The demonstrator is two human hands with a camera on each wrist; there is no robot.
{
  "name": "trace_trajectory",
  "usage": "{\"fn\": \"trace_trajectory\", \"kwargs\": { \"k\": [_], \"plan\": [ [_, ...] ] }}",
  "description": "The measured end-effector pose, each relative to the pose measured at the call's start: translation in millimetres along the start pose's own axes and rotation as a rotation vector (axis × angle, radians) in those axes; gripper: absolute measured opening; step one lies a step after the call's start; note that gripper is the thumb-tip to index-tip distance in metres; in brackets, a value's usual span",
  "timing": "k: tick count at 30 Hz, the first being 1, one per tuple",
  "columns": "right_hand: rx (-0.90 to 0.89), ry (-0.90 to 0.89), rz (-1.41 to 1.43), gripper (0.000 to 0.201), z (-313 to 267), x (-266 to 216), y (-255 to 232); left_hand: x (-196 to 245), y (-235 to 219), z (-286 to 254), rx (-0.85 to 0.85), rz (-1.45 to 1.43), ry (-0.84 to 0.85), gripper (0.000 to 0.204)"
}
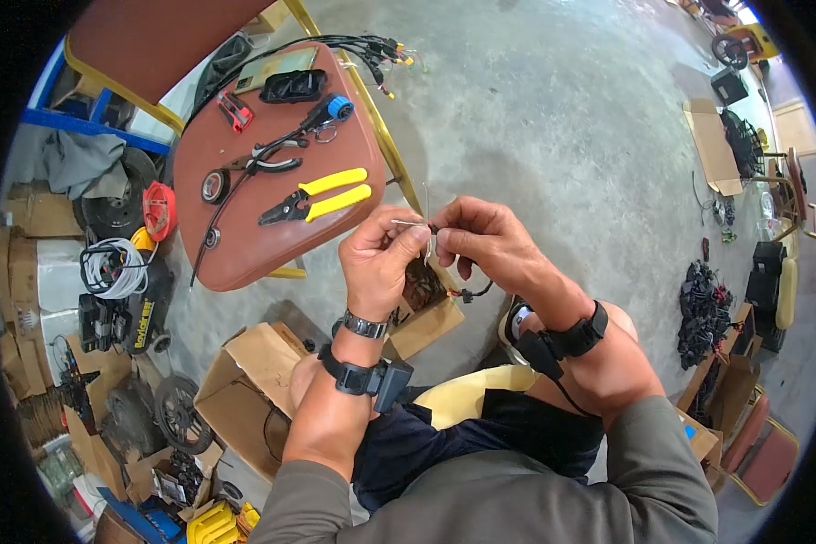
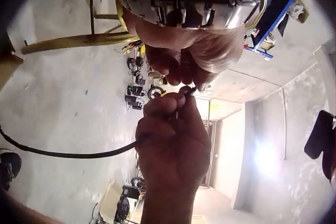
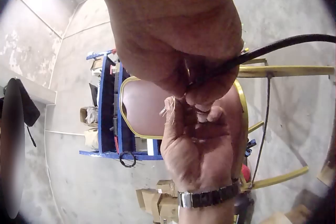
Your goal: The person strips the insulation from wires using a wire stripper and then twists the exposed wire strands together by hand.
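Observation:
Both hands meet in front of the chair seat in the head view. The left hand [image 1: 383,257] pinches thin pale strands [image 3: 169,107] between thumb and forefinger. The right hand [image 1: 482,238] grips a black cable [image 3: 273,47] close to its end, fingertips almost touching the left ones. In the left wrist view the cable [image 2: 79,155] runs away from the right hand [image 2: 170,145] in a curve. The fingers hide much of the cable's end. Yellow-handled pliers [image 1: 322,195] lie on the brown chair seat [image 1: 272,227], left of the hands.
On the seat also lie a black cable with a blue connector [image 1: 339,107], a tape roll [image 1: 214,187], a red tool [image 1: 236,111] and a black pouch [image 1: 293,86]. Open cardboard boxes [image 1: 249,367] stand below the hands. Black parts [image 1: 705,308] lie on the floor at right.

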State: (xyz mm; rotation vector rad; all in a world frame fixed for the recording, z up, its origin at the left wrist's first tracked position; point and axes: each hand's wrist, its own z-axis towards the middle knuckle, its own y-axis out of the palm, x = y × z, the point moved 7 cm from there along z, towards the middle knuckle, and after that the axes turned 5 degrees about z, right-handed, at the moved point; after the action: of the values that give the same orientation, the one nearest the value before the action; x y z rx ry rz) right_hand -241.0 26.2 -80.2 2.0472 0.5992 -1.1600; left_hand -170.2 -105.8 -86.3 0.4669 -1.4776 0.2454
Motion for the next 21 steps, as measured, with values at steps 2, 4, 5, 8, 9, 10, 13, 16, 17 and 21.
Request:
{"fn": "trace_trajectory", "kwargs": {
  "k": [2,4,5,8,9,10,13,16,17,21],
  "plan": [
    [-0.012,0.026,-0.037,0.015,-0.4,-0.1,-0.1,5.6,0.9,-0.5,-0.019,0.029,0.035,0.009],
    [-0.028,0.047,-0.026,0.016,-1.7,-1.1,1.6,9.6,1.8,-0.1,-0.031,0.057,0.063,0.008],
    [-0.035,0.059,-0.022,0.016,-2.6,-1.2,2.0,10.6,2.0,-0.1,-0.032,0.071,0.073,0.008],
    [-0.049,0.086,-0.086,0.017,-3.7,-0.5,0.5,16.0,2.4,1.0,-0.063,0.188,0.137,0.008],
    [-0.053,0.102,-0.094,0.017,-5.0,0.4,0.2,17.8,1.9,0.4,-0.077,0.241,0.162,0.008],
    [-0.057,0.117,-0.101,0.017,-6.8,0.9,0.2,18.6,1.6,-2.1,-0.096,0.267,0.168,0.007],
    [-0.074,0.105,-0.052,0.017,-4.6,-0.4,-0.4,24.7,3.5,1.1,-0.099,0.274,0.188,0.007],
    [-0.055,0.075,0.027,0.017,-3.4,2.1,-1.7,18.8,3.3,-0.5,0.014,0.130,0.113,0.006],
    [-0.044,0.065,0.053,0.018,-3.0,2.6,-1.6,13.7,0.7,-0.9,0.055,0.076,0.085,0.007],
    [-0.017,0.028,0.033,0.018,-1.5,2.7,-3.1,7.4,-5.2,-0.4,0.082,0.000,0.081,0.009]
  ]
}}
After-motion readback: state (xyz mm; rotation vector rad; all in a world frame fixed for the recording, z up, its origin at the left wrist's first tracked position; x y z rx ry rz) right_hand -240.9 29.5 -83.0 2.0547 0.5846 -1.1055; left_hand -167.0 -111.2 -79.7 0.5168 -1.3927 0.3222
